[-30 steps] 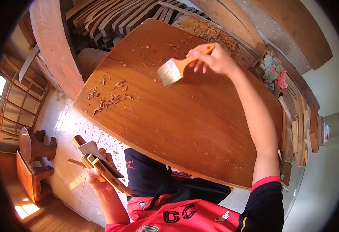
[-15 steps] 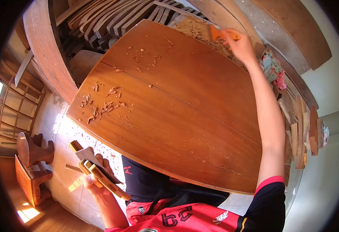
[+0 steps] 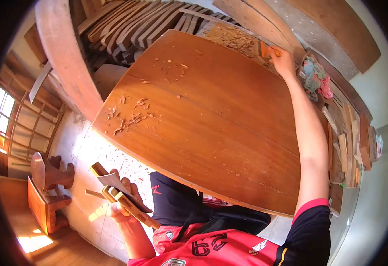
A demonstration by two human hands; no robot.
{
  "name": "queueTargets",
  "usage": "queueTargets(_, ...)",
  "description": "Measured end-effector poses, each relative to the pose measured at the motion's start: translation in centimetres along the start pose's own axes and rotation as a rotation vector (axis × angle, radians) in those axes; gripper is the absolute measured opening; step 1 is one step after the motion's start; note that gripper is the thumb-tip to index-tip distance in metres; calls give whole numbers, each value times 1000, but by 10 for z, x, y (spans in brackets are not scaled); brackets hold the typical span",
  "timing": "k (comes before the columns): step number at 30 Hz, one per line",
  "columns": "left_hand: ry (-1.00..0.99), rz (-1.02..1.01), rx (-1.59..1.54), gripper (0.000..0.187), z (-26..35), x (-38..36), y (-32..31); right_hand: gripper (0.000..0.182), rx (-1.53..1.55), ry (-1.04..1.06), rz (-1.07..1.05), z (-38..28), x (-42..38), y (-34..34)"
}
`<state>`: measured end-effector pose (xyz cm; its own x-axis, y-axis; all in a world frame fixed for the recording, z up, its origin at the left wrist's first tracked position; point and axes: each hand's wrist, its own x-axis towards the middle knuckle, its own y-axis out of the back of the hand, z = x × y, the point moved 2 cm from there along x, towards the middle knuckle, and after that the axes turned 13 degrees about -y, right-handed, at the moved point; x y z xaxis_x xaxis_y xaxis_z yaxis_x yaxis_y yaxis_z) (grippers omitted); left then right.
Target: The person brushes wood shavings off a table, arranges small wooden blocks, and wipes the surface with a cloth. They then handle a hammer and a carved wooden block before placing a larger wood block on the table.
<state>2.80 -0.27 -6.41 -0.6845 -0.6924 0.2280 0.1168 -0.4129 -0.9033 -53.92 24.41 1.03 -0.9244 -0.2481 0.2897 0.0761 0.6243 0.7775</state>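
Note:
My left hand grips a wooden hand plane below the near left edge of the wooden panel. A dark blade and a short cross handle stick out from the plane's body. At the far right edge of the panel, my right hand is closed around an orange-handled brush. The brush head is close to a heap of wood shavings just beyond the panel. Curled shavings lie scattered over the panel's left part.
Curved wooden slats are stacked behind the panel. A large curved board rises at the left. Cloths and offcuts line the right side. A wooden stool-like piece sits on the floor at the lower left.
My right hand has moved the brush slightly right and nearer, along the panel's far right edge. The view has shifted a little; my left hand still holds the plane.

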Motion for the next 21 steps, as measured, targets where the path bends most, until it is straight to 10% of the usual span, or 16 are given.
queueTargets(4,-15,90,9,66,1,-5,4,30,401,202,-58,-51,-64,-23)
queueTargets(11,-1,-17,-13,67,-1,2,-6,19,622,634,-858,-210,-242,-38)
queueTargets(21,-128,-6,-35,95,16,-23,41,25,548,178,-904,-199,-182,-70)
